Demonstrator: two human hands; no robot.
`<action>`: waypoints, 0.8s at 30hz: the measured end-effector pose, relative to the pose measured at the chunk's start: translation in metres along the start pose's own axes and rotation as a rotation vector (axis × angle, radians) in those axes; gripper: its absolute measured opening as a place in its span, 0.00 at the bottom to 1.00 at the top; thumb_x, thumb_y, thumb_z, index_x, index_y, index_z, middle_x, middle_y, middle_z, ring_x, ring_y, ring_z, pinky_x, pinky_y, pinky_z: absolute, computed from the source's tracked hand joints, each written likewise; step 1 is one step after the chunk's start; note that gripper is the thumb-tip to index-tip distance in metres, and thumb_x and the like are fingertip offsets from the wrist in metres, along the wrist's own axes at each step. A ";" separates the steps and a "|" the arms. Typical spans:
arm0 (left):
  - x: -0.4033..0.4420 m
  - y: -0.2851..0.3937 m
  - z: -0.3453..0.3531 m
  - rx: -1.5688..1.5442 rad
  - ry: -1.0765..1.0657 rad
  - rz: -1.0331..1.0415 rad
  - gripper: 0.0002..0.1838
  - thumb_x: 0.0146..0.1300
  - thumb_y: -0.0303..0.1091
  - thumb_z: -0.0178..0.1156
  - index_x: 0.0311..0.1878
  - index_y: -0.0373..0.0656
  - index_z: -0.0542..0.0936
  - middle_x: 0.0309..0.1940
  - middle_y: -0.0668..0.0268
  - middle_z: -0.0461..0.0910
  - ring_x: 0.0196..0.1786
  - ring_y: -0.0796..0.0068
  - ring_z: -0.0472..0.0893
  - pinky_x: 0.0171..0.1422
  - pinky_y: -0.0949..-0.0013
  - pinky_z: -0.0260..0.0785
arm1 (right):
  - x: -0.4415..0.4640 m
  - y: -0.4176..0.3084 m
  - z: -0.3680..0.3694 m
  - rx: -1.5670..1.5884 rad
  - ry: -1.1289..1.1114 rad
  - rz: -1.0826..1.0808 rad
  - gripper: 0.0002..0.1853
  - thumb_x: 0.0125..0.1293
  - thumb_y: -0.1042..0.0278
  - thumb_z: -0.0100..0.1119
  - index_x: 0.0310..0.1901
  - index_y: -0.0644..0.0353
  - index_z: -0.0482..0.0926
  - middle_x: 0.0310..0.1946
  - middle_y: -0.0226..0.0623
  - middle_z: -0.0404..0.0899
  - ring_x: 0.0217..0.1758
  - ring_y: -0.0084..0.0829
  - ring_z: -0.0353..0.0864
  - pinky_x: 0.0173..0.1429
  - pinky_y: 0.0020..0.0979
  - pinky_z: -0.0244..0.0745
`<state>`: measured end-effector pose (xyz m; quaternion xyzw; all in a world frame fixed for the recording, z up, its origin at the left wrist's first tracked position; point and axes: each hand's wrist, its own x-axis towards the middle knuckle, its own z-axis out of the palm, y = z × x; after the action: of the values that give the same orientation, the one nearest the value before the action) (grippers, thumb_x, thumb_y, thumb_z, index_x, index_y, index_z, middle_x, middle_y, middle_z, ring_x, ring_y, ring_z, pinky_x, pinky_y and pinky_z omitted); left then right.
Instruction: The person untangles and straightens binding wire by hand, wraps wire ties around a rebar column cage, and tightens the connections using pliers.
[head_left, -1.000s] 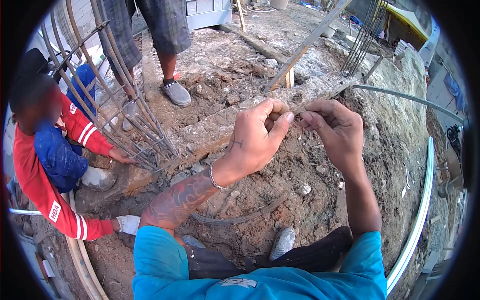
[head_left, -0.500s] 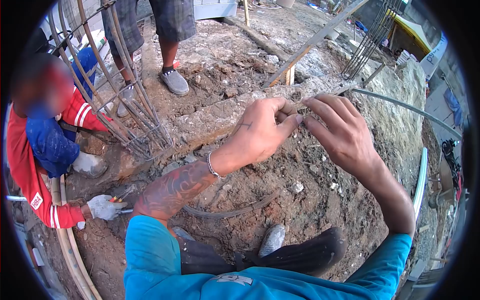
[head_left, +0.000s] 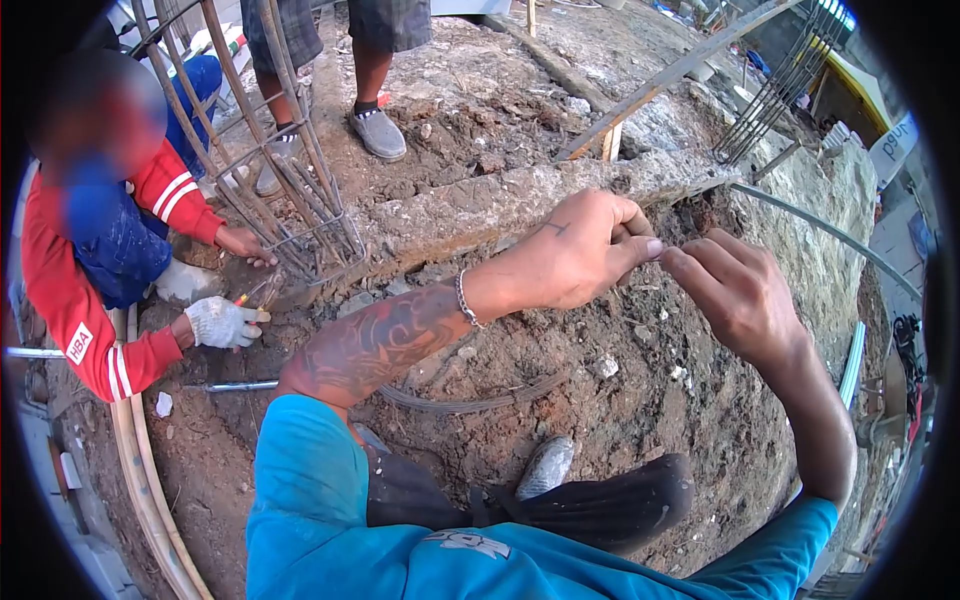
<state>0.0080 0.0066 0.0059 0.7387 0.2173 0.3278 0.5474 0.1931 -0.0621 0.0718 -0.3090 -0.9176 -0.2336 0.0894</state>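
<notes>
My left hand [head_left: 590,250] is closed, thumb pressed against the fingers, in front of the concrete ledge [head_left: 470,205]. Whatever it pinches is too small to make out. Just to its right is my right hand [head_left: 735,290], fingers curled and pressed together, its fingertips close to my left thumb; its contents are hidden. Below my hands, a curved bundle of thin wire [head_left: 470,405] lies on the dirt.
At the left, a crouching person in a red sleeve [head_left: 150,365] holds pliers [head_left: 262,295] in a gloved hand beside a rebar cage [head_left: 290,190]. Another person's shoe [head_left: 378,134] stands behind. A slanted wooden plank [head_left: 680,70] and a second rebar bundle [head_left: 775,100] are farther back.
My hands have shifted right in view, and my right hand's fingers have closed again after spreading. The co-worker's gloved hand has risen with the pliers toward the cage's base.
</notes>
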 end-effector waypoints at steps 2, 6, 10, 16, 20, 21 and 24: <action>0.001 0.006 0.001 0.031 -0.010 -0.027 0.12 0.66 0.35 0.58 0.37 0.33 0.77 0.21 0.71 0.75 0.22 0.87 0.70 0.23 0.78 0.62 | -0.005 0.001 0.000 -0.029 0.028 -0.017 0.10 0.47 0.75 0.59 0.33 0.59 0.71 0.24 0.31 0.68 0.25 0.28 0.70 0.24 0.30 0.69; 0.000 0.009 -0.007 -0.078 -0.156 -0.197 0.12 0.67 0.35 0.57 0.39 0.33 0.76 0.22 0.70 0.77 0.18 0.86 0.72 0.21 0.79 0.63 | -0.023 0.007 -0.004 -0.068 0.055 -0.034 0.11 0.48 0.76 0.60 0.35 0.62 0.73 0.25 0.32 0.71 0.26 0.27 0.72 0.23 0.28 0.70; -0.022 -0.019 -0.031 -0.059 -0.218 -0.333 0.10 0.67 0.34 0.56 0.41 0.34 0.76 0.23 0.70 0.77 0.16 0.87 0.71 0.19 0.82 0.62 | -0.060 0.032 -0.025 -0.213 0.075 0.059 0.11 0.51 0.79 0.59 0.38 0.65 0.74 0.28 0.38 0.77 0.29 0.30 0.75 0.27 0.30 0.72; -0.080 -0.080 -0.052 -0.112 -0.003 -0.441 0.08 0.67 0.32 0.56 0.39 0.37 0.76 0.20 0.71 0.75 0.18 0.89 0.69 0.21 0.83 0.60 | -0.157 0.074 -0.039 -0.324 0.052 0.295 0.12 0.52 0.84 0.58 0.39 0.63 0.75 0.30 0.39 0.78 0.31 0.34 0.77 0.34 0.34 0.73; -0.083 -0.105 -0.036 -0.055 0.147 -0.412 0.07 0.68 0.32 0.55 0.39 0.37 0.75 0.21 0.71 0.75 0.19 0.88 0.69 0.21 0.82 0.60 | -0.190 0.072 -0.040 -0.258 -0.002 0.432 0.12 0.53 0.84 0.60 0.40 0.63 0.75 0.30 0.41 0.78 0.32 0.38 0.77 0.36 0.36 0.73; -0.080 -0.116 -0.035 -0.064 0.211 -0.372 0.07 0.68 0.32 0.54 0.38 0.37 0.75 0.22 0.70 0.75 0.20 0.88 0.69 0.22 0.82 0.61 | -0.199 0.076 -0.042 -0.279 -0.006 0.477 0.12 0.53 0.84 0.60 0.40 0.63 0.75 0.30 0.41 0.78 0.32 0.38 0.77 0.36 0.36 0.73; -0.068 -0.121 -0.038 -0.082 0.274 -0.322 0.08 0.68 0.32 0.54 0.38 0.37 0.75 0.23 0.71 0.75 0.22 0.87 0.69 0.23 0.81 0.62 | -0.235 0.094 -0.044 -0.325 0.029 0.511 0.10 0.55 0.83 0.60 0.40 0.64 0.76 0.31 0.42 0.78 0.34 0.40 0.78 0.38 0.35 0.73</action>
<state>-0.0617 0.0230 -0.1184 0.6200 0.3913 0.3421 0.5877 0.4373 -0.1413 0.0728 -0.5369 -0.7593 -0.3516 0.1076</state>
